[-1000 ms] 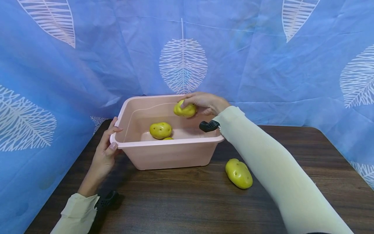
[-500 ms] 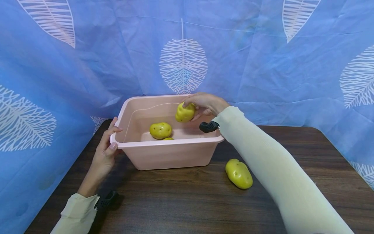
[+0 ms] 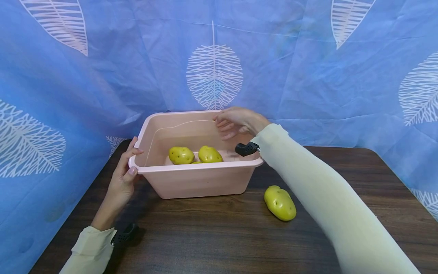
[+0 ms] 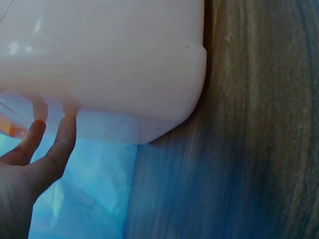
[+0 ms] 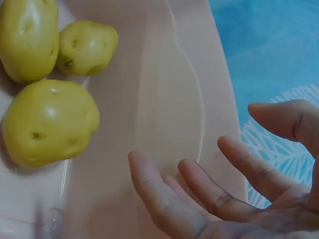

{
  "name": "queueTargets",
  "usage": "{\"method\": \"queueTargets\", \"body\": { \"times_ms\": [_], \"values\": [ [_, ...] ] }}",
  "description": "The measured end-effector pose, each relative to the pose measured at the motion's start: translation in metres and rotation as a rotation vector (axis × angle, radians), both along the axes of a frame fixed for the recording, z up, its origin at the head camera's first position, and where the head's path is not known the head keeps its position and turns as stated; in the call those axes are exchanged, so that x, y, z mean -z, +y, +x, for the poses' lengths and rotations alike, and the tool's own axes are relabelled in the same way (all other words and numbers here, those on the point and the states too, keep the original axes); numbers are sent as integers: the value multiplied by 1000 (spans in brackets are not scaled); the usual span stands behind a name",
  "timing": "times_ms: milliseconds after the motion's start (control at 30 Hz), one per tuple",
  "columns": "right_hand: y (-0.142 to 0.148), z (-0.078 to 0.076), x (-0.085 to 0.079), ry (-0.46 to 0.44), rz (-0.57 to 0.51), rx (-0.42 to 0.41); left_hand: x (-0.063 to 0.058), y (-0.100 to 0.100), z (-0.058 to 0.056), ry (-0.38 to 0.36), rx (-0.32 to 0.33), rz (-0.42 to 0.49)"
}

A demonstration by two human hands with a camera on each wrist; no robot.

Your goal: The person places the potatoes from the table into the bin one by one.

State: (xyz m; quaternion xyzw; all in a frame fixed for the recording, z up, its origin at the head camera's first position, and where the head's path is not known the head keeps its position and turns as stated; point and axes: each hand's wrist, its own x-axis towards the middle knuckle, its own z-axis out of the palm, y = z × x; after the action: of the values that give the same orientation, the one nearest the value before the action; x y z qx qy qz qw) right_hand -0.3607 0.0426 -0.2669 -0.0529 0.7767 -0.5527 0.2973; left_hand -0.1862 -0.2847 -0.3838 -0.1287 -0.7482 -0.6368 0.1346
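Note:
A pink plastic basin [image 3: 202, 179] stands on the table. My left hand [image 3: 122, 173] grips its rim at the left corner; in the left wrist view, fingertips [image 4: 71, 112] meet the outer wall. Three yellow potatoes lie inside: a left potato [image 3: 181, 155], a right potato [image 3: 210, 154], and one mostly hidden behind the front rim, though all three show in the right wrist view, the nearest potato [image 5: 51, 123] lowest. Over the basin's right back part hangs my right hand [image 3: 236, 121], its fingers loosely bent and apart, holding nothing.
Another potato [image 3: 280, 203] lies on the dark wooden table [image 3: 212, 236], right of the basin and beside my right sleeve [image 3: 318, 198]. A blue cloth [image 3: 291, 76] with white leaf patterns hangs behind the table and along its left side.
My right hand has let go of its potato, which dropped onto the basin floor. The potato lying there shifted a little left. My left hand stayed on the rim.

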Motion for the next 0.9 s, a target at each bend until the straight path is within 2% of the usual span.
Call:
{"method": "queueTargets", "body": {
  "times_ms": [167, 400, 667, 900],
  "values": [
    [4, 6, -8, -4, -41, -26, 0, 1, 0, 1, -2, 1],
    [15, 16, -21, 47, -76, -67, 1, 1, 0, 7, -1, 15],
    [36, 28, -29, 74, -179, -103, 1, 3, 3, -3, -19, -8],
    [55, 44, -35, 137, -185, -109, 1, 4, 4, 2, -12, -1]
  ]
}}
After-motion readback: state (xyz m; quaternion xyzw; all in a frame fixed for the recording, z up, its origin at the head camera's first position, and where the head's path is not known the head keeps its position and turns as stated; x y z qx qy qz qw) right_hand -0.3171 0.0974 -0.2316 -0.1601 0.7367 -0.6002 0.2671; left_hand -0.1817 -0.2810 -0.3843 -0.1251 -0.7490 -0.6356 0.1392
